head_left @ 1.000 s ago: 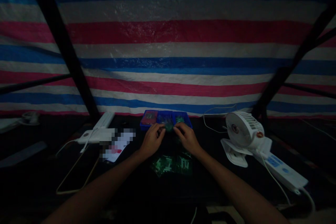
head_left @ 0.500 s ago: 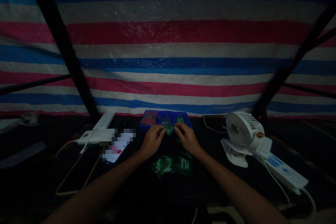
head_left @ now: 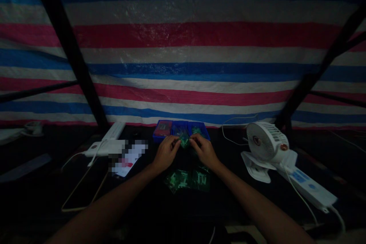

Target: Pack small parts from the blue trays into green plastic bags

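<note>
Pinched at both ends between left hand (head_left: 166, 154) and right hand (head_left: 204, 151), fingertips closed on it: a small green packet (head_left: 183, 141), over the dark surface (head_left: 183, 213), just short of the blue tray (head_left: 163, 129) at 12 o'clock. Looked glossy and clear-wrapped, green inside, finer detail lost in dim light. Judged light, thin, crinkly and slippery; best gripped by the edge seams. More green packets (head_left: 187, 180) at 6 o'clock, white fan (head_left: 264, 142) at 3 o'clock.

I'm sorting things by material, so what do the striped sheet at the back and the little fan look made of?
Striped sheet: probably woven plastic tarp, glossy, with crinkled glints. Fan: likely white moulded plastic, smooth, slotted grille.
</note>
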The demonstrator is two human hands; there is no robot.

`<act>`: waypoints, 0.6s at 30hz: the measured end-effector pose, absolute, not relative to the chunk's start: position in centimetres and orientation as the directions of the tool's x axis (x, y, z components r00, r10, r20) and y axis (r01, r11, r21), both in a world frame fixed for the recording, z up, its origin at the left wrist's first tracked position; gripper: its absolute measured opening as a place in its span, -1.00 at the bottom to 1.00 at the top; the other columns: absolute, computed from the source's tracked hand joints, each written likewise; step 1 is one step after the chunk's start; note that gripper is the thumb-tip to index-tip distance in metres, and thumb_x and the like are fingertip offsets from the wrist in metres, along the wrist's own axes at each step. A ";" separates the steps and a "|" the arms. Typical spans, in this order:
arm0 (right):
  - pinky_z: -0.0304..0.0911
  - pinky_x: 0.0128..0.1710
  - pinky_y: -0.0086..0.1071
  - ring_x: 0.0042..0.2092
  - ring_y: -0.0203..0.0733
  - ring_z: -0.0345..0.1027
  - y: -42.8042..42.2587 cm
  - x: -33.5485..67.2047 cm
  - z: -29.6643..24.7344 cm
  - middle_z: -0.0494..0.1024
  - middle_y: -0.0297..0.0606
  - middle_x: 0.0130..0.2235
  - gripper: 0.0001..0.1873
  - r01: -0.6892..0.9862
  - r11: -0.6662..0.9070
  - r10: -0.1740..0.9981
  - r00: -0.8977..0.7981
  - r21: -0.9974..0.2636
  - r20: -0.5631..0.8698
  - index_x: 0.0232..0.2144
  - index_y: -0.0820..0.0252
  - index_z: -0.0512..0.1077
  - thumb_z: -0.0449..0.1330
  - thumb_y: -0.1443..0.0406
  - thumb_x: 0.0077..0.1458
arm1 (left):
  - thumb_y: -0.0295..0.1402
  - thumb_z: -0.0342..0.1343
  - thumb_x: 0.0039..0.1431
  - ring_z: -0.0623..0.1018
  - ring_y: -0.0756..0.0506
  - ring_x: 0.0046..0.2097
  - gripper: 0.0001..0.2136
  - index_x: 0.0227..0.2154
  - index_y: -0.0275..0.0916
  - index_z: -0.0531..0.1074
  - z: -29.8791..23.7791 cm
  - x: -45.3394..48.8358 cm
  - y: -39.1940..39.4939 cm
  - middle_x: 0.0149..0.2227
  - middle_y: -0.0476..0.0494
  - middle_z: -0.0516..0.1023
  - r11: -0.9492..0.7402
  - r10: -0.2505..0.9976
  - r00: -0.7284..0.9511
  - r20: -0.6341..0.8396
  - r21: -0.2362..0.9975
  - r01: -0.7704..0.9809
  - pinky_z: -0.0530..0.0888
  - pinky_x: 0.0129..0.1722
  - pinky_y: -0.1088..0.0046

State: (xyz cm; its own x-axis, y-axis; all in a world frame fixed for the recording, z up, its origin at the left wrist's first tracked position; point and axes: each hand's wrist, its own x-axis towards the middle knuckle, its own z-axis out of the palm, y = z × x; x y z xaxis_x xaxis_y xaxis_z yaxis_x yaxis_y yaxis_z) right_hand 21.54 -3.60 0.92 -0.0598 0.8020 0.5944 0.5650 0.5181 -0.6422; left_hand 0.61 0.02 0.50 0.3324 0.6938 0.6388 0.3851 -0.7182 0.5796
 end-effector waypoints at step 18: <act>0.28 -0.31 -0.37 -0.34 -0.17 0.48 -3.5 21.7 0.7 0.56 -0.35 -0.35 -0.76 0.573 0.492 0.820 -0.054 -0.655 0.569 0.02 0.08 0.41 0.09 0.18 0.39 | -0.26 0.06 0.41 0.50 -0.06 -0.30 -0.77 0.05 -0.18 0.40 0.1 0.6 0.1 -0.22 -0.08 0.52 -0.641 0.768 0.294 0.570 0.686 0.344 0.44 -0.23 0.41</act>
State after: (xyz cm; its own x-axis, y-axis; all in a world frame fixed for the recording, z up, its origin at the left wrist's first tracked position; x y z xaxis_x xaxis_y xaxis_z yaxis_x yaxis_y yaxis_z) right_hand 21.66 -3.55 0.67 -0.0540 0.8204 0.5692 0.5728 0.4924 -0.6554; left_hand 0.65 0.08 0.10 0.2936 0.7676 0.5697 0.3438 -0.6409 0.6864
